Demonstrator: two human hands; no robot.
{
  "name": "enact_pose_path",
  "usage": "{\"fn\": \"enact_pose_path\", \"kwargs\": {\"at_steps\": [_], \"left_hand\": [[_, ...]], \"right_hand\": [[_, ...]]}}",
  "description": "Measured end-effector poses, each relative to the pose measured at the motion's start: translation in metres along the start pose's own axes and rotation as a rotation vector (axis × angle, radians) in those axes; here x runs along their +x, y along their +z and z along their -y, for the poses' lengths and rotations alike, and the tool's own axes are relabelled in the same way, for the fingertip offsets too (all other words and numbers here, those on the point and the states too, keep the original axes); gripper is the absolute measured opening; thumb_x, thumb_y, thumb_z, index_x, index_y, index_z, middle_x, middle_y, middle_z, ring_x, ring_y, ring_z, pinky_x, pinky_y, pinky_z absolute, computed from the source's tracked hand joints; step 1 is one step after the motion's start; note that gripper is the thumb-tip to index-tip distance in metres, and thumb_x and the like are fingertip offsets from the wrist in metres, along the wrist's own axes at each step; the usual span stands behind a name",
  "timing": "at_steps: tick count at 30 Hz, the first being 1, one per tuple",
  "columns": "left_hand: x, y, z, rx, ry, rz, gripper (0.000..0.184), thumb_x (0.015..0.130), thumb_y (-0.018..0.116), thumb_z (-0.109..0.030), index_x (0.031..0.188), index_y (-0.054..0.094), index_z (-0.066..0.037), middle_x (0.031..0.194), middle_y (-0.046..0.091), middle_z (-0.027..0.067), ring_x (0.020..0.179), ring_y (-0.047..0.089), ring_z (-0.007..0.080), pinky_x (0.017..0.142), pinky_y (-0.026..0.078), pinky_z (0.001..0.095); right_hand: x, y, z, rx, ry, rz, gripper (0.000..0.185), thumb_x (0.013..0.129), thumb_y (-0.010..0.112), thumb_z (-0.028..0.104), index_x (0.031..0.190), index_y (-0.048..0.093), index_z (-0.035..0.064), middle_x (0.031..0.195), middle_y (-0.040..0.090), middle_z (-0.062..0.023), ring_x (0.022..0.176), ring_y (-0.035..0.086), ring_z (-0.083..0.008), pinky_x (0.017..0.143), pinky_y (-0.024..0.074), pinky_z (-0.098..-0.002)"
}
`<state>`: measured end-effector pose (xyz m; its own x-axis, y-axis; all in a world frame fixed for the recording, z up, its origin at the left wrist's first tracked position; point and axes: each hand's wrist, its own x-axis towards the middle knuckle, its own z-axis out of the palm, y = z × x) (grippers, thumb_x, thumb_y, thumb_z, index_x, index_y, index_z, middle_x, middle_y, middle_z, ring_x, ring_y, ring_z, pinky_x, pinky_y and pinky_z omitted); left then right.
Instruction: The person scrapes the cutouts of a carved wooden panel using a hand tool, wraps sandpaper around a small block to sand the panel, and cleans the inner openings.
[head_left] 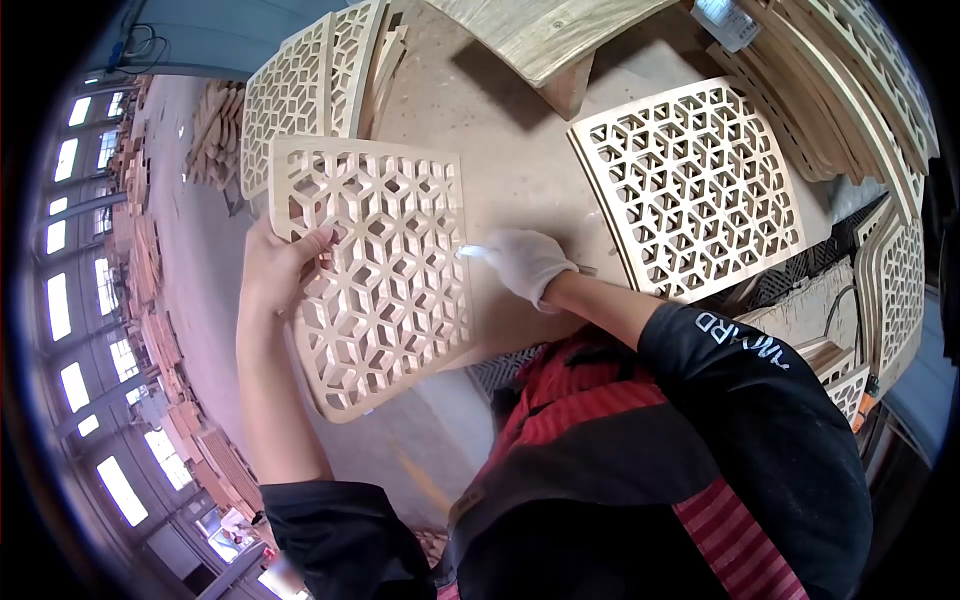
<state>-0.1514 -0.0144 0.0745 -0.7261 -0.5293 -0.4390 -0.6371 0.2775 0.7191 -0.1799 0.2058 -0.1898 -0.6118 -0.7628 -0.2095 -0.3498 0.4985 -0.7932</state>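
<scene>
My bare left hand [282, 265] grips the left edge of a pale wooden lattice panel [395, 400], its thumb over the front face by the cut-outs. The panel is tilted up off the table, with a pattern of openings cut through it. My right hand [525, 265], in a white glove, is closed around a slim tool [470, 251]. Its pale tip points at the panel's right edge, and a thin end sticks out behind the hand. Whether the tip touches the wood I cannot tell, and its exact kind is unclear.
More lattice panels [690, 185] lie stacked on the worktable [500, 190] at right, and others [290, 95] stand behind at left. A wooden board on a support [550, 35] rises at the back. Curved panels [830, 90] are piled far right. Wood stacks [145, 230] line the floor at left.
</scene>
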Motion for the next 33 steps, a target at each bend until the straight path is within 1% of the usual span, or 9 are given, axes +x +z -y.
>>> {"fn": "enact_pose_path", "kwargs": {"at_steps": [8,12,14,17,20,23,29,30,33], "left_hand": [[0.002,-0.001,0.005,-0.009,-0.012,-0.003,0.031,0.086,0.064,0.003,0.115,0.055,0.004,0.092,0.067,0.0125,0.074,0.064,0.0171,0.059,0.051,0.0277],[-0.002,0.007,-0.002,-0.021,0.002,-0.029,0.029,0.085,0.064,0.003,0.112,0.056,0.003,0.088,0.067,0.011,0.07,0.062,0.0157,0.058,0.05,0.0271],[-0.006,0.014,-0.007,-0.035,0.02,-0.071,0.026,0.083,0.065,0.003,0.107,0.058,0.003,0.083,0.066,0.0087,0.063,0.059,0.0134,0.055,0.048,0.0253],[-0.007,0.012,-0.009,0.04,0.023,-0.017,0.028,0.085,0.063,0.002,0.112,0.056,0.004,0.086,0.067,0.0119,0.065,0.061,0.0152,0.055,0.048,0.0264],[-0.01,0.019,-0.013,0.015,0.025,-0.031,0.026,0.085,0.063,0.002,0.11,0.056,0.004,0.083,0.067,0.0119,0.061,0.059,0.0148,0.054,0.047,0.026],[-0.013,0.027,-0.018,0.033,0.065,-0.036,0.024,0.085,0.063,0.002,0.109,0.057,0.004,0.082,0.066,0.0119,0.059,0.058,0.0152,0.053,0.047,0.0263],[-0.013,0.028,-0.02,0.033,0.067,-0.039,0.022,0.081,0.063,0.006,0.104,0.059,0.005,0.076,0.065,0.0086,0.057,0.058,0.0133,0.052,0.047,0.0273],[-0.015,0.03,-0.022,0.034,0.071,-0.043,0.022,0.082,0.063,0.005,0.104,0.059,0.005,0.076,0.065,0.0087,0.057,0.058,0.0134,0.052,0.047,0.0273],[-0.021,0.047,-0.033,0.101,0.129,-0.028,0.016,0.082,0.062,0.006,0.098,0.063,0.005,0.074,0.065,0.0063,0.059,0.058,0.0124,0.054,0.047,0.0276]], "right_hand": [[-0.001,-0.01,0.001,0.03,-0.009,0.056,0.028,0.096,0.048,0.03,0.103,0.068,0.0108,0.081,0.064,-0.0181,0.075,0.062,-0.0364,0.072,0.0488,-0.0463],[0.003,-0.004,0.002,0.049,-0.021,0.041,0.031,0.096,0.049,0.03,0.094,0.069,0.0064,0.082,0.064,-0.0202,0.078,0.063,-0.0367,0.073,0.0486,-0.0466],[0.006,-0.004,0.006,0.061,0.031,0.055,0.033,0.097,0.048,0.031,0.091,0.07,0.0062,0.081,0.064,-0.0216,0.078,0.064,-0.0368,0.073,0.0487,-0.0464],[-0.006,-0.041,0.036,-0.008,0.048,0.161,0.042,0.098,0.048,0.038,0.087,0.069,0.0041,0.077,0.063,-0.0236,0.077,0.064,-0.0387,0.073,0.0489,-0.0468],[-0.008,-0.026,0.036,0.0,0.026,0.056,0.045,0.099,0.045,0.039,0.087,0.069,0.0022,0.075,0.063,-0.0248,0.077,0.064,-0.0406,0.073,0.0493,-0.0476],[0.013,-0.008,0.025,0.109,0.132,0.165,0.048,0.1,0.043,0.039,0.089,0.069,0.001,0.077,0.064,-0.025,0.078,0.063,-0.0421,0.074,0.0491,-0.0489],[0.019,0.008,0.01,-0.029,-0.01,0.212,0.05,0.102,0.038,0.039,0.093,0.068,0.0007,0.081,0.065,-0.0239,0.078,0.063,-0.0419,0.075,0.0485,-0.0501],[0.019,-0.001,0.02,0.023,0.103,0.259,0.039,0.101,0.039,0.03,0.103,0.069,0.0062,0.083,0.066,-0.0215,0.077,0.064,-0.0408,0.074,0.0494,-0.0488],[0.024,0.002,0.031,0.005,-0.012,0.19,0.032,0.098,0.041,0.02,0.113,0.069,0.015,0.083,0.065,-0.02,0.075,0.064,-0.0395,0.072,0.0504,-0.0472]]}}
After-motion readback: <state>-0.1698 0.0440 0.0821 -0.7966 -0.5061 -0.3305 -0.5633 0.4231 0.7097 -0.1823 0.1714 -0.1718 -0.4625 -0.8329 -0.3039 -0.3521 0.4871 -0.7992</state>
